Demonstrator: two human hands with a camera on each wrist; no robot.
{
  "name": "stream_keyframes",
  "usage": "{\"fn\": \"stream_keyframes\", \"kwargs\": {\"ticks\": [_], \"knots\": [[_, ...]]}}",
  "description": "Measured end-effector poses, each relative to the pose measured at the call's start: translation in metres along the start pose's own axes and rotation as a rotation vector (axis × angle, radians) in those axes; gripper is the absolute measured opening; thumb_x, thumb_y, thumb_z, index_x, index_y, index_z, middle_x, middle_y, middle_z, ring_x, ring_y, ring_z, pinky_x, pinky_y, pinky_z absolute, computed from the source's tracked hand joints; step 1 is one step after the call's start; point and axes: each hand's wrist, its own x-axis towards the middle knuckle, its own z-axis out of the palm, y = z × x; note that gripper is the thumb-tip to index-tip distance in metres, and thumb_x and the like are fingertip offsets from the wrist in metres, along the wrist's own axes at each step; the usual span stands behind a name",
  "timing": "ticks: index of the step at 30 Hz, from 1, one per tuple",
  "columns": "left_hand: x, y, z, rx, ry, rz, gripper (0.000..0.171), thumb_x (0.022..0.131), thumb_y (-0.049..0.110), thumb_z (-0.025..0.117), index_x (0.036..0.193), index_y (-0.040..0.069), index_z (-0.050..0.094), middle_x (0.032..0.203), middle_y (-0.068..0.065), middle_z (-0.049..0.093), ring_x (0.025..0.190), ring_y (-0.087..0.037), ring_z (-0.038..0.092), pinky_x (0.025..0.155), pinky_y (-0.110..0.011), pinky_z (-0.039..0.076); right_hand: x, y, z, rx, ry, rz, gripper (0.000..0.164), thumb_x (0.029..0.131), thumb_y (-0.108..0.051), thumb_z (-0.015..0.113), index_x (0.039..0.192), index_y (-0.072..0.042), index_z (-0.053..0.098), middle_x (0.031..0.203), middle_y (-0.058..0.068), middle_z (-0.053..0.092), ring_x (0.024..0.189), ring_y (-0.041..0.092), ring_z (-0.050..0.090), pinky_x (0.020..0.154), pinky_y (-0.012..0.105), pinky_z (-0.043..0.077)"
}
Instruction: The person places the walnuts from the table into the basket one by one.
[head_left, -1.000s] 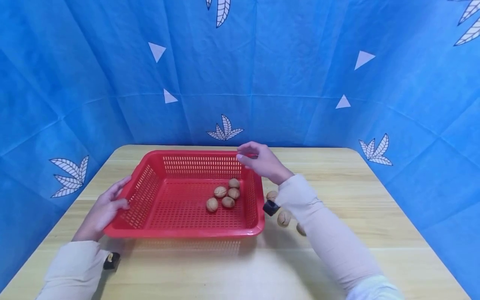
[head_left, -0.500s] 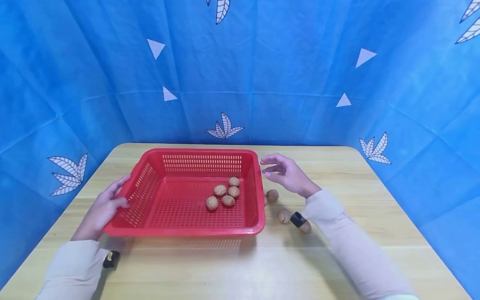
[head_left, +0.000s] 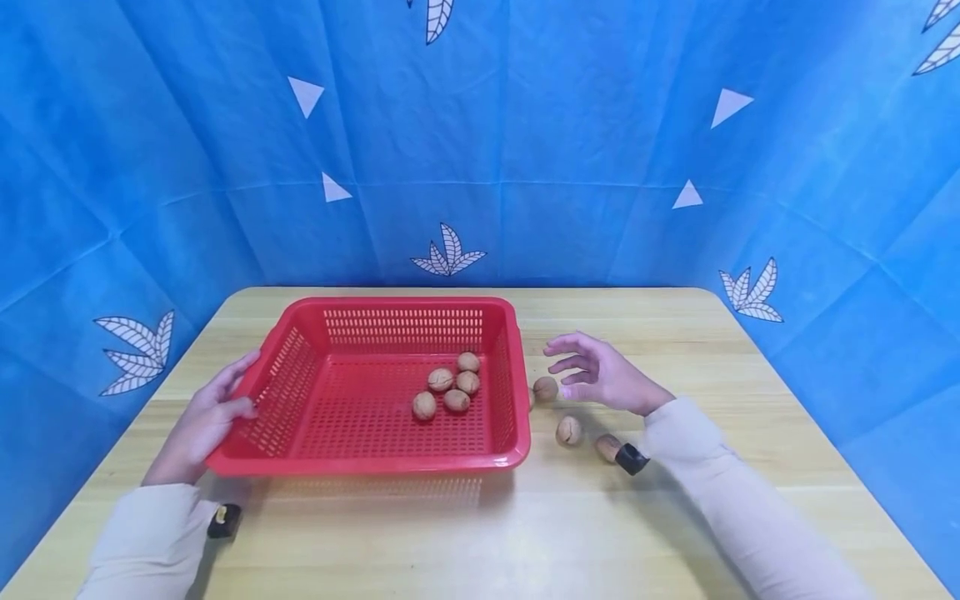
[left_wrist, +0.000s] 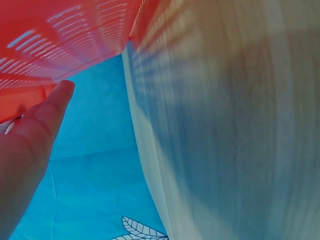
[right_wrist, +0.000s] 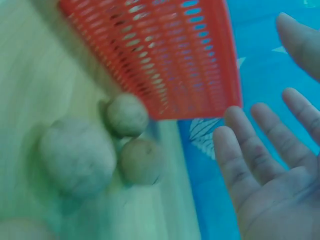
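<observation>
A red plastic basket (head_left: 367,465) with slotted walls stands left of centre on the table. My left hand (head_left: 202,421) grips its left rim, the thumb lying over the edge; in the left wrist view a finger (left_wrist: 42,117) reaches along the slotted wall. Several walnuts (head_left: 440,380) sit toward the right side inside the basket. Beyond its right wall my right hand (head_left: 600,375) hovers with nothing in it, fingers loosely bent. Close to that hand lie several loose walnuts (head_left: 569,431), one partly behind the basket's edge. The right wrist view shows a spread palm (right_wrist: 280,205) above nearby walnuts (right_wrist: 77,156).
The pale wooden table (head_left: 465,542) stretches in front of the basket and out to the right. A blue patterned cloth (head_left: 585,167) hangs round the back and sides. Dark straps (head_left: 632,458) sit at both wrists.
My right hand has moved from over the basket's right rim rightward and lower, near the loose walnuts. The left hand, the basket and the walnuts inside have stayed in place.
</observation>
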Motion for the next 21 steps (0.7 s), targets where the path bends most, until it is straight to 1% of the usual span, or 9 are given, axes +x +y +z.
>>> {"fn": "stream_keyframes", "kwargs": {"ticks": [3,7,11,16,19,21], "knots": [[-0.001,-0.001,-0.001,-0.008,0.002,0.011,0.079,0.094,0.000,0.047,0.157,0.023,0.007,0.142,-0.017,0.030,0.092,-0.005,0.058,0.075,-0.032,0.057,-0.006,0.009,0.000,-0.029,-0.013,0.037,0.064,0.080,0.007,0.071,0.137,0.007,0.041,0.136,0.025,0.045,0.120,0.046,0.049,0.097,0.048,0.046],[-0.002,-0.001,-0.001,-0.007,0.004,0.029,0.078,0.093,-0.001,0.047,0.158,0.021,0.007,0.141,-0.018,0.030,0.092,-0.005,0.059,0.075,-0.032,0.057,-0.017,0.019,-0.001,-0.081,-0.042,0.146,0.066,0.079,-0.003,0.077,0.136,0.002,0.044,0.135,0.024,0.046,0.120,0.043,0.051,0.098,0.049,0.046],[-0.001,0.000,-0.001,-0.002,0.000,0.030,0.078,0.094,0.000,0.046,0.158,0.021,0.006,0.143,-0.020,0.028,0.094,-0.005,0.058,0.076,-0.033,0.057,-0.026,0.025,0.000,-0.135,-0.064,0.249,0.063,0.079,-0.013,0.080,0.134,-0.002,0.049,0.130,0.018,0.054,0.117,0.037,0.054,0.095,0.049,0.048],[-0.001,0.000,-0.001,0.003,-0.003,0.023,0.078,0.094,0.000,0.046,0.157,0.021,0.005,0.145,-0.022,0.027,0.094,-0.005,0.057,0.077,-0.033,0.057,-0.027,0.029,0.002,-0.211,-0.126,0.293,0.057,0.080,-0.013,0.079,0.129,-0.002,0.053,0.123,0.013,0.060,0.113,0.032,0.058,0.094,0.048,0.048],[-0.001,0.000,-0.002,0.003,-0.010,0.020,0.078,0.094,0.000,0.046,0.157,0.022,0.005,0.146,-0.022,0.026,0.094,-0.006,0.058,0.077,-0.033,0.057,-0.026,0.028,0.004,-0.215,-0.168,0.316,0.055,0.078,-0.009,0.078,0.127,-0.002,0.054,0.121,0.012,0.062,0.111,0.031,0.059,0.094,0.048,0.048],[-0.001,0.001,-0.003,0.008,-0.014,0.024,0.079,0.094,0.000,0.046,0.157,0.021,0.005,0.145,-0.023,0.026,0.094,-0.007,0.058,0.077,-0.034,0.057,-0.025,0.027,0.004,-0.236,-0.187,0.316,0.054,0.077,-0.007,0.079,0.126,-0.002,0.055,0.119,0.011,0.063,0.109,0.030,0.060,0.093,0.047,0.048]]}}
